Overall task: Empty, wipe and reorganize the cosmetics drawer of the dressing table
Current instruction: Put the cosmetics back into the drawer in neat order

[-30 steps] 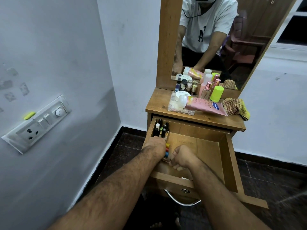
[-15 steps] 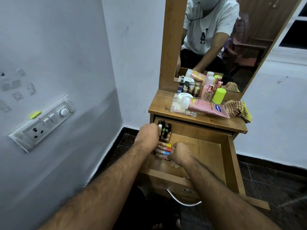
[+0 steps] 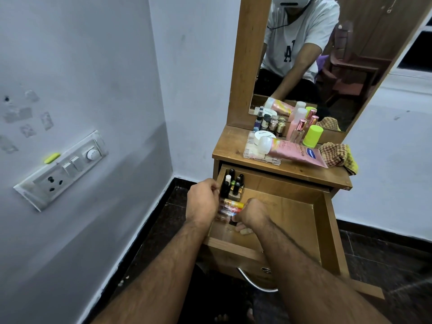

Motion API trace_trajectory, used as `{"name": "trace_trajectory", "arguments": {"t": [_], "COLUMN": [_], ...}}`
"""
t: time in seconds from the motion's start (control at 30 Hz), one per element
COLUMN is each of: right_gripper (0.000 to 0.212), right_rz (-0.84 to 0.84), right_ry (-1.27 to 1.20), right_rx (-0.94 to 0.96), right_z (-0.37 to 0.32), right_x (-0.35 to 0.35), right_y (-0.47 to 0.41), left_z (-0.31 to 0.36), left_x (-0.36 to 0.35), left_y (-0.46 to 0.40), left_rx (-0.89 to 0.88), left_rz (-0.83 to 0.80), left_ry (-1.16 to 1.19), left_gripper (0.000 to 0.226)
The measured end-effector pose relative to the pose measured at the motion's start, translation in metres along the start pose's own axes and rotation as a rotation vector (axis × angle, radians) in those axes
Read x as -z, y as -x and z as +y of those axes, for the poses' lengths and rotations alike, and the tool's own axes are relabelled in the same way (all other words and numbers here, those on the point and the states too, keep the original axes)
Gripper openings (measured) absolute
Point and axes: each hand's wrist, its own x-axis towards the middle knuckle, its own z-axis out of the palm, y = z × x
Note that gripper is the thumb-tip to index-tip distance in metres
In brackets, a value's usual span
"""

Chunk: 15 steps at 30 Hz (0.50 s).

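The cosmetics drawer (image 3: 292, 220) of the dressing table (image 3: 233, 150) is pulled fully out. In its back left corner stands an upright cluster of small nail-polish bottles (image 3: 231, 185), mostly black-capped, one with a white cap. Just in front of them, along the left wall of the drawer, a row of small tubes (image 3: 230, 208) lies on its side, the rearmost with a yellow-orange end, the others with red and blue marks; these are partly blurred. The rest of the drawer floor, to the right and toward the front edge, is bare wood.

The left hand (image 3: 203, 202) hangs over the drawer's left wall, its fingers curled inward against the left ends of the lying tubes and the foot of the bottles; whether they actually grip anything cannot be told. The right hand (image 3: 253, 215) is inside the drawer, fist-like, with knuckles up and fingers (image 3: 243, 229) curled under toward the right ends of the same tubes. It touches them, but a firm grasp is not visible.

On the table top, near the back edge by the mirror (image 3: 315, 54), a pink lotion tube (image 3: 297, 153) lies across a clear organiser tray (image 3: 259, 153) holding a white jar. Behind stand small bottles, pink perfume bottles and a lime-capped container (image 3: 312, 135). A checked cloth (image 3: 339, 155) lies at the right edge.
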Motion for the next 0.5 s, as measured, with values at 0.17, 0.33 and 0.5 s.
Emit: {"name": "trace_trajectory", "arguments": {"t": [0.17,0.33,0.5], "right_gripper": [0.025,0.028,0.026], "right_rz": [0.012,0.01,-0.028], "right_ry": [-0.073,-0.111,-0.208], "right_rx": [-0.01,-0.013,-0.048], "right_z": [0.004,0.004,0.012], "right_x": [-0.001,-0.003,0.003], "right_y": [0.002,0.001,-0.001], "left_z": [-0.001,0.001,0.001], "left_x": [-0.002,-0.003,-0.003], "left_y": [0.0,0.001,-0.001], "left_rx": [0.023,0.032,0.035], "left_rz": [0.017,0.015,0.005], "left_ry": [0.008,-0.002,-0.005], "left_gripper": [0.015,0.014,0.013]}}
